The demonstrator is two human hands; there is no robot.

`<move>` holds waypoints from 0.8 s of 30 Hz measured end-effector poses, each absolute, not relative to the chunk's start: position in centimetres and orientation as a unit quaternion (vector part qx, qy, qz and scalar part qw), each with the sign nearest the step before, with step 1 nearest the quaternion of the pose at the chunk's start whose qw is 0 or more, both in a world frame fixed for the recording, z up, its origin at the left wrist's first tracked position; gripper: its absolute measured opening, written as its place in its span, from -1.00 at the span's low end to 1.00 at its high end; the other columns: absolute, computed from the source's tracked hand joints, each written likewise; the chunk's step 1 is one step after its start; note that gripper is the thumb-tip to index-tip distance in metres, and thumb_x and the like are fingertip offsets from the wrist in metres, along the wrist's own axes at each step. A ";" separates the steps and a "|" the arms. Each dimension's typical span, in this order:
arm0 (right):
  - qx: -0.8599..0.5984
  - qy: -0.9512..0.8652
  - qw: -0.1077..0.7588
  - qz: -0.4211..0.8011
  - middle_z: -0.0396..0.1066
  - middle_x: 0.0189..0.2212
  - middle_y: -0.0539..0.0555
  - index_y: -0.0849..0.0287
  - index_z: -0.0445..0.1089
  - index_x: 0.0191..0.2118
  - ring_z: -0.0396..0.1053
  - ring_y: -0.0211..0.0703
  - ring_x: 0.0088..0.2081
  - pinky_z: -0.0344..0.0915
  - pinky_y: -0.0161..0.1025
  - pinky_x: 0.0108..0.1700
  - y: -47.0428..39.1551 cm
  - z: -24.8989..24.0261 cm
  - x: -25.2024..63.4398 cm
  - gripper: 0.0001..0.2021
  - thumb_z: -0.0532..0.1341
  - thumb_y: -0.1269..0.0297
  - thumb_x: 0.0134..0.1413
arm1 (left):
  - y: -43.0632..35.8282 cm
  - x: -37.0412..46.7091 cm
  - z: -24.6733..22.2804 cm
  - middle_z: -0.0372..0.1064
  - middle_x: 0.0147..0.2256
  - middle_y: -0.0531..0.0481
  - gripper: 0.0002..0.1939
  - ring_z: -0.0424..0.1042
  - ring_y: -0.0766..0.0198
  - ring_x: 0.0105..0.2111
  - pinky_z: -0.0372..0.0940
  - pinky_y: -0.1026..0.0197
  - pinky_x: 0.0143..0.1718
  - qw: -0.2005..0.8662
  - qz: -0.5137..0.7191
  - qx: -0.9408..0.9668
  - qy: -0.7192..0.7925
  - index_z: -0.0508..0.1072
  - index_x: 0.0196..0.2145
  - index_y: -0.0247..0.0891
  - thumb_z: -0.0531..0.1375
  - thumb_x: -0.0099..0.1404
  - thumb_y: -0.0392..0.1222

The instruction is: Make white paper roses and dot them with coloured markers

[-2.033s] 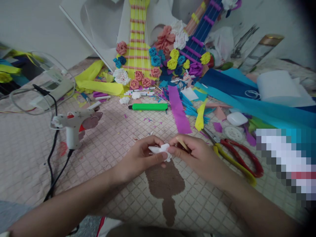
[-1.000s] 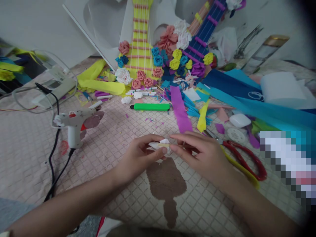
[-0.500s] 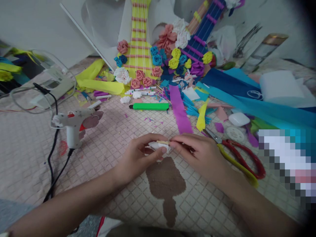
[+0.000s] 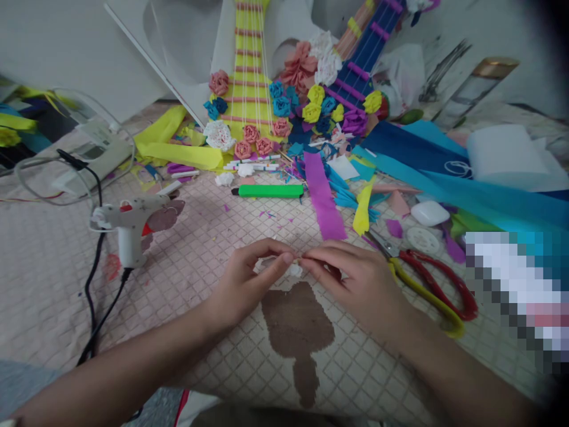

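Observation:
A small piece of crumpled white paper [image 4: 296, 270] shows between my two hands above the table cover. My left hand [image 4: 249, 276] is closed, thumb and index finger pinched at the paper's left side. From the right, my right hand [image 4: 355, 273] pinches at the other side, its fingertips almost meeting the left ones. The fingers hide most of what they hold. Just right of my right hand lie scissors [image 4: 427, 279] with red and yellow handles. A white glue gun [image 4: 128, 228] stands to the left of my hands.
Behind lie a green marker [image 4: 271, 191], a purple paper strip [image 4: 324, 198] and blue paper sheets [image 4: 413, 160]. A yellow paper guitar [image 4: 249, 110] with paper flowers leans at the back beside a blue one [image 4: 355, 77]. A black cord [image 4: 93, 296] runs along the left.
My fingertips have come closer together over the white paper. The thin, pale stick seen in my fingers before is now mostly covered, and less of the paper shows.

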State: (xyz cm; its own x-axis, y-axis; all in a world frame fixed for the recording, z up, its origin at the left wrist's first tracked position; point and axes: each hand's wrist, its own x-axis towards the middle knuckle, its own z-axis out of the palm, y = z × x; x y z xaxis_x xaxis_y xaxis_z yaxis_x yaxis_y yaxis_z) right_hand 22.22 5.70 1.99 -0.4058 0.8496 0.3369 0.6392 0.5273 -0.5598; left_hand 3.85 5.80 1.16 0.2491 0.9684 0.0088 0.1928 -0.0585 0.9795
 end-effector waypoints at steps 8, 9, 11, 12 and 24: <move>-0.469 -0.814 0.285 0.191 0.40 -0.47 0.01 0.20 0.44 -0.38 0.31 -0.31 -0.45 0.17 -0.33 -0.39 5.5 2.1 22.1 -0.80 0.11 0.31 0.17 | 5.7 3.7 1.0 0.51 -0.32 0.05 -0.89 0.44 0.32 -0.26 0.28 0.30 -0.19 0.453 0.394 0.647 0.470 0.51 -0.32 -0.21 0.19 0.22 -0.19; -0.468 -0.813 0.286 0.196 0.39 -0.48 0.00 0.20 0.44 -0.40 0.31 -0.32 -0.45 0.16 -0.33 -0.39 5.5 2.1 22.1 -0.80 0.11 0.31 0.17 | 5.7 3.7 0.9 0.51 -0.32 0.07 -0.90 0.44 0.33 -0.27 0.29 0.31 -0.20 0.440 0.395 0.658 0.467 0.51 -0.31 -0.20 0.19 0.23 -0.20; -0.467 -0.809 0.291 0.208 0.38 -0.50 -0.01 0.21 0.43 -0.42 0.30 -0.33 -0.45 0.16 -0.35 -0.39 5.6 2.1 22.1 -0.80 0.12 0.32 0.17 | 5.7 3.6 0.7 0.51 -0.33 0.09 -0.90 0.44 0.36 -0.30 0.30 0.32 -0.23 0.415 0.395 0.677 0.462 0.50 -0.30 -0.18 0.18 0.24 -0.22; -0.466 -0.807 0.293 0.214 0.37 -0.51 -0.01 0.21 0.43 -0.43 0.30 -0.34 -0.46 0.16 -0.35 -0.39 5.6 2.1 22.1 -0.80 0.12 0.32 0.17 | 5.7 3.6 0.6 0.51 -0.33 0.09 -0.90 0.44 0.37 -0.31 0.30 0.33 -0.24 0.404 0.395 0.685 0.460 0.50 -0.29 -0.18 0.17 0.24 -0.24; -0.455 -0.797 0.308 0.249 0.43 -0.45 0.00 0.23 0.47 -0.33 0.34 -0.34 -0.41 0.19 -0.37 -0.36 5.7 2.1 22.0 -0.85 0.15 0.34 0.13 | 6.0 3.4 0.8 0.44 -0.36 0.06 -0.89 0.41 0.37 -0.32 0.31 0.29 -0.27 0.276 0.397 0.774 0.409 0.44 -0.28 -0.25 0.16 0.23 -0.36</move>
